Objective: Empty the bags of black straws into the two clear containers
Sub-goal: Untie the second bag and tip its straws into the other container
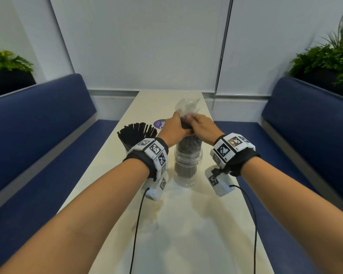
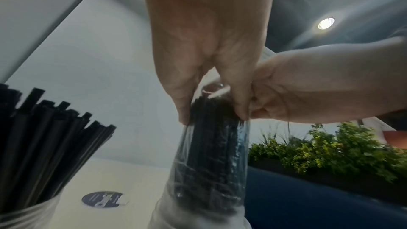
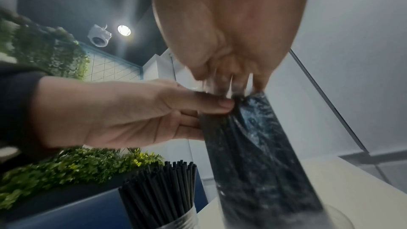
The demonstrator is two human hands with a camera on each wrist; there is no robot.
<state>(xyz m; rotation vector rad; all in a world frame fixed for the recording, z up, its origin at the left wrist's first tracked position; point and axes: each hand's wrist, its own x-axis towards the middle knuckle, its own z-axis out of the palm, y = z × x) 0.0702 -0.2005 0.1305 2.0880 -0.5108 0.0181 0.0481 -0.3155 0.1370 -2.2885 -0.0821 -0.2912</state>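
Observation:
A clear plastic bag of black straws (image 1: 189, 143) stands upright with its lower end inside a clear container (image 1: 188, 161) at the table's middle. My left hand (image 1: 173, 128) grips the bundle near its top, fingers and thumb round the straws (image 2: 211, 137). Beside it my right hand (image 1: 201, 125) pinches the loose bag top (image 1: 186, 107), which sticks up empty and crumpled. In the right wrist view the bag (image 3: 253, 145) runs down into the container rim (image 3: 339, 215). A second clear container (image 1: 136, 135) to the left holds a fan of loose black straws (image 3: 163, 185).
The narrow pale table (image 1: 176, 224) runs away from me between two blue benches (image 1: 38, 125). A round purple sticker (image 1: 159, 123) lies on the table behind the left container. Planters with green plants (image 1: 329, 62) stand behind both benches. Cables hang from my wrists.

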